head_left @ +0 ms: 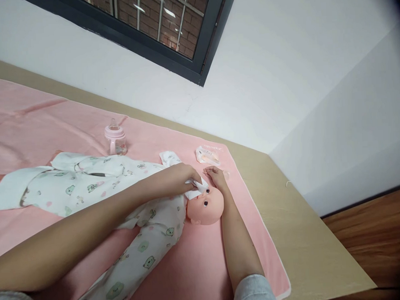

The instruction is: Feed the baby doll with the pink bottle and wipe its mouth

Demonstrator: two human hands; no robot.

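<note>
A baby doll (207, 211) lies on its back, dressed in a white printed sleepsuit (128, 174) with its limbs spread. My left hand (179, 179) reaches across its chest, fingers closed on a white tissue or wipe (195, 191). That cloth touches the lower part of the doll's face and covers its mouth area. Past the top of the doll's head, my right hand (216, 178) rests beside it, fingers loosely stretched and holding nothing visible. A small white and orange soft packet (207, 155) lies just beyond my right fingertips.
A pink-lidded baby bottle (115, 137) stands upright near the doll's side. Everything rests on a pink blanket (200, 263) over a wooden tabletop (277, 200). Behind are a white wall and a dark-framed window (197, 71). A small clear item (226, 174) lies by my right hand.
</note>
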